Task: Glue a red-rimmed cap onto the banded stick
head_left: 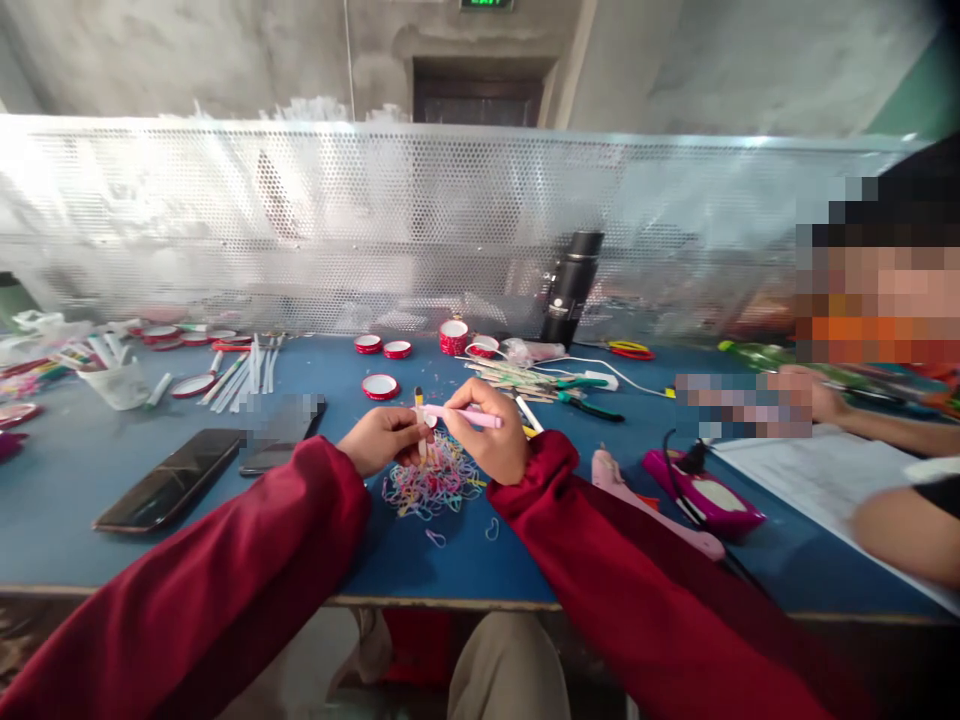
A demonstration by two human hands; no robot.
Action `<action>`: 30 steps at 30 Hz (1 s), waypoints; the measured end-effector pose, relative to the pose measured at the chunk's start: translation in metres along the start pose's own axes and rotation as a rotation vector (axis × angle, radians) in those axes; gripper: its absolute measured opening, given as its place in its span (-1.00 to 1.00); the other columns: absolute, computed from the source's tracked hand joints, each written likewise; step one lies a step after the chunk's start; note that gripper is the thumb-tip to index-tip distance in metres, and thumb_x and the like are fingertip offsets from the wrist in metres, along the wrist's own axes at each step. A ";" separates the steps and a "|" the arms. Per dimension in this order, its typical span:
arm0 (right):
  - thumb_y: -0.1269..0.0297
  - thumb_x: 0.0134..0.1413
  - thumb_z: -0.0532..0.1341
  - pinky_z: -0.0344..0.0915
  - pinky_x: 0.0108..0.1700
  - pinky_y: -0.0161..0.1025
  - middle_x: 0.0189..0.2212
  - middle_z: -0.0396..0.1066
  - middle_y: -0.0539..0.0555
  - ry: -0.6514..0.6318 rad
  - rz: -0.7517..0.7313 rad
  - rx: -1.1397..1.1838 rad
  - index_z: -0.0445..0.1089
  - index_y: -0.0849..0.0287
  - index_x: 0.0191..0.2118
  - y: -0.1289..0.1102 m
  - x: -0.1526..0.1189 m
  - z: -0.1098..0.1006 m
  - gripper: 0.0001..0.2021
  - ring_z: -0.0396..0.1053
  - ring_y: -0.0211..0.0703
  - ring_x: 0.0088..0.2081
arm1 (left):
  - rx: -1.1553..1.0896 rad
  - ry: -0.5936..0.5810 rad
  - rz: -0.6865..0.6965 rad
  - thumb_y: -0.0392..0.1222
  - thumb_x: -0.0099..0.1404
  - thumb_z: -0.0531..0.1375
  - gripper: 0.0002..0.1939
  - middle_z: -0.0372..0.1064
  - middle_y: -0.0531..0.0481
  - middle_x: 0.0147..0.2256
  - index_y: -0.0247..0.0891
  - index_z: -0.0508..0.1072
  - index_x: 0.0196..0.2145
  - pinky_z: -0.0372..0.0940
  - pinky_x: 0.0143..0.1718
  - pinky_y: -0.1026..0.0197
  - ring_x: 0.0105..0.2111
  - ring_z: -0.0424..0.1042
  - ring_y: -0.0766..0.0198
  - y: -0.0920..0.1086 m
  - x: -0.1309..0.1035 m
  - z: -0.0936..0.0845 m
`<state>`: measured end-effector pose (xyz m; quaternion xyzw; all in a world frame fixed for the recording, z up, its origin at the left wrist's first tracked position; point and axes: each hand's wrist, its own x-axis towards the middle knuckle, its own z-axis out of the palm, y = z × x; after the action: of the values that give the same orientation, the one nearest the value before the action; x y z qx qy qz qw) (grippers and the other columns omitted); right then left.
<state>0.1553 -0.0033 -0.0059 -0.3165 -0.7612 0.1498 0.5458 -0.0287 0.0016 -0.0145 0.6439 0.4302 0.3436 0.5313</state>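
Observation:
My left hand is closed in a pinch around a slim, upright pale stick with a dark mark near its top. Gripped in my right hand is a pink marker pen, its tip pointing left at the stick. Whether the tip touches the stick I cannot tell. Below both hands lies a tangled heap of small coloured loops, with two loose ones nearer the front edge. A round red-rimmed lid lies just beyond my left hand.
Phones lie at left, near a white cup of markers. Wooden sticks, pliers and a black flask stand or lie behind. At right are a pink glue gun, a magenta device and another person's arm.

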 end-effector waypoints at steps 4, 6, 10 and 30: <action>0.37 0.01 0.19 0.20 -0.36 -0.26 -0.53 0.31 -0.05 -0.002 -0.026 0.000 0.30 0.13 -0.46 0.003 0.001 -0.002 -0.93 0.27 -0.23 -0.46 | -0.018 0.016 0.001 0.05 0.09 0.29 -0.65 0.37 0.01 -0.60 -0.35 0.41 -0.44 0.22 -0.56 0.35 -0.62 0.35 0.39 0.002 0.000 0.000; 0.38 0.01 0.19 0.21 -0.35 -0.25 -0.51 0.31 -0.04 0.013 -0.037 0.006 0.29 0.13 -0.46 0.004 0.002 -0.003 -0.93 0.27 -0.23 -0.44 | -0.015 0.025 0.004 0.03 0.11 0.28 -0.66 0.38 0.01 -0.59 -0.35 0.41 -0.44 0.21 -0.56 0.35 -0.61 0.36 0.39 0.002 -0.001 0.000; 0.38 0.02 0.18 0.21 -0.35 -0.25 -0.49 0.32 -0.04 -0.005 -0.032 0.023 0.31 0.13 -0.43 0.004 0.001 -0.002 -0.95 0.28 -0.22 -0.43 | -0.005 0.016 0.008 0.01 0.13 0.27 -0.68 0.37 0.00 -0.60 -0.35 0.40 -0.45 0.21 -0.57 0.34 -0.62 0.36 0.38 0.002 -0.001 0.001; 0.39 0.00 0.19 0.18 -0.39 -0.27 -0.53 0.30 -0.05 0.005 -0.040 0.000 0.32 0.14 -0.44 0.000 0.001 -0.003 -0.94 0.25 -0.25 -0.47 | 0.038 0.011 0.025 0.02 0.15 0.24 -0.68 0.37 0.01 -0.58 -0.35 0.40 -0.44 0.20 -0.57 0.35 -0.61 0.35 0.39 0.001 -0.001 0.000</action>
<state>0.1576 -0.0027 -0.0043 -0.3014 -0.7660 0.1380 0.5508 -0.0287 0.0005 -0.0137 0.6574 0.4315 0.3453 0.5123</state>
